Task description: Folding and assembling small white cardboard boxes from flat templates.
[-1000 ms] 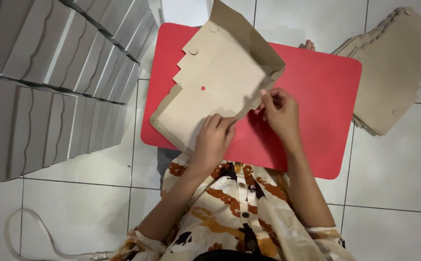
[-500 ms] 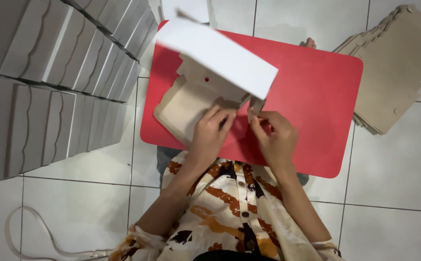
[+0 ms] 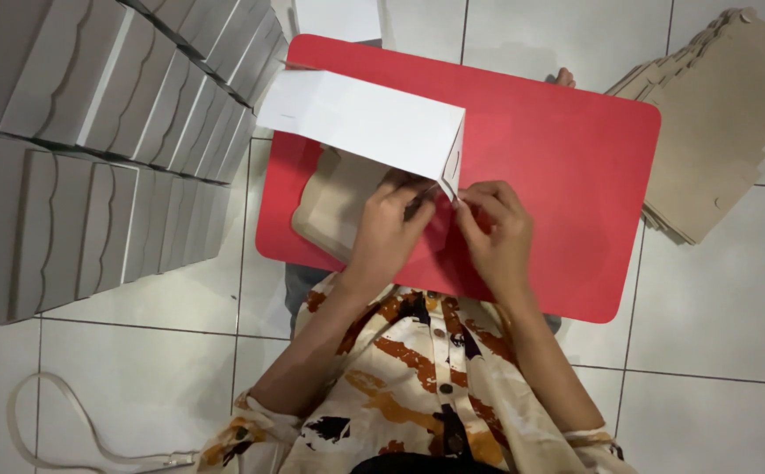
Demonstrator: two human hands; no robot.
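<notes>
A cardboard box blank [image 3: 365, 123], white outside and brown inside, stands half folded on a red table [image 3: 558, 149]. Its white panel is raised towards me and a brown flap lies flat under it at the left. My left hand [image 3: 389, 230] grips the box's near right corner from below. My right hand [image 3: 495, 230] pinches a small side flap at the same corner. Both hands are close together, fingers curled on the cardboard.
Rows of finished white boxes [image 3: 93, 123] are stacked along the left. A pile of flat brown blanks [image 3: 716, 123] lies on the floor tiles at the right. A pale cord [image 3: 57, 421] loops on the floor at bottom left. Another white sheet [image 3: 339, 17] is behind the table.
The blank lay with its brown inside up a second ago. It has since been folded so the white panel faces up, and both hands moved in to its near right corner.
</notes>
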